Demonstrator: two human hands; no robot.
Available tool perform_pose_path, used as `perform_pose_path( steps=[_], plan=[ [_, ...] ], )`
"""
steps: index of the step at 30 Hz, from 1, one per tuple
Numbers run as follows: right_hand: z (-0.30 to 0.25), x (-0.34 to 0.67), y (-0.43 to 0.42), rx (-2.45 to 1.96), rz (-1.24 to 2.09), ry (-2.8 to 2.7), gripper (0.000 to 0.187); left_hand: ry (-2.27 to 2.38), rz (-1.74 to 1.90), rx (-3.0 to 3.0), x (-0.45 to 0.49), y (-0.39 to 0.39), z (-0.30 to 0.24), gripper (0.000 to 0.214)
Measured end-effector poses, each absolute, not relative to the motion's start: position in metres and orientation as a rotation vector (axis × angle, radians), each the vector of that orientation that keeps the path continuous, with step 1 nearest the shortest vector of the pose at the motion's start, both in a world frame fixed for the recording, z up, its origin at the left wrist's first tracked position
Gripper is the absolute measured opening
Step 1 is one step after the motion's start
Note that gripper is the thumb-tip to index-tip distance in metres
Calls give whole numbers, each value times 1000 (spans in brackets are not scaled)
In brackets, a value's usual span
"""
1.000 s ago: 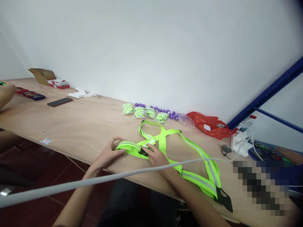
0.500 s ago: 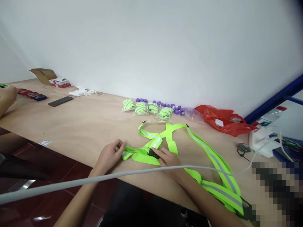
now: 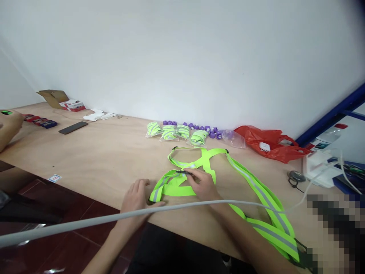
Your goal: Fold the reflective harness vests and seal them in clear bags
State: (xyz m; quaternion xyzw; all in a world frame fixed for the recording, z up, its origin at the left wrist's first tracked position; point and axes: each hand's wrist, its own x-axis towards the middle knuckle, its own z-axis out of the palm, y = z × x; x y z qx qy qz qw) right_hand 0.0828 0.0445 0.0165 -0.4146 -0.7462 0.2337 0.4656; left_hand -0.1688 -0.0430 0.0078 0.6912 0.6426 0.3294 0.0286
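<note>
A neon-yellow reflective vest (image 3: 262,192) made of straps with grey stripes lies spread on the table. My right hand (image 3: 203,184) pinches a black plastic buckle (image 3: 184,172) on the vest's left part, its fingertips on the buckle's right end. Beneath that buckle the strap curves into a loop. My left hand (image 3: 136,196) rests on the table beside the loop's lower-left end. Its thumb and fingers are spread, with the strap end just past them and no strap between them.
Bagged yellow straps (image 3: 169,133) and several purple pieces (image 3: 212,131) lie by the wall. A red plastic bag (image 3: 270,144) is at the right. A white cable (image 3: 119,216) crosses in front of my arms. At far left is another person's hand (image 3: 11,123) near a black phone-like slab (image 3: 73,128).
My left hand has let go of the strap and opened, moving slightly down. My right hand has raised the buckle up and left, and the strap now bends in a wider loop.
</note>
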Motion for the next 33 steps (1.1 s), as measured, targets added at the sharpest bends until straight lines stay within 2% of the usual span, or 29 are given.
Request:
perform_pose_path(
  steps=[5, 9, 15, 23, 26, 30, 33],
  plan=[
    [10, 82, 42, -1023, 672, -1703, 26, 2036, 1010, 1947, -159, -46, -7, 31],
    [-1, 84, 42, -1082, 811, -1530, 29, 1958, 1103, 1865, -172, -47, -7, 35],
    [-17, 80, 46, -1122, 981, -1371, 39, 1875, 1310, 2096, -172, -42, 2, 30],
    [-21, 81, 48, -1109, 1072, -1285, 47, 1763, 1315, 2167, -160, -14, -3, 37],
    [-19, 81, 47, -1099, 1089, -1260, 46, 1695, 1395, 2183, -160, -9, -2, 43],
    [-16, 82, 46, -1092, 1112, -1231, 42, 1514, 1470, 2384, -167, -10, 7, 33],
    [-14, 82, 46, -1080, 1140, -1209, 39, 1395, 1424, 2553, -175, -12, 16, 34]
  ],
)
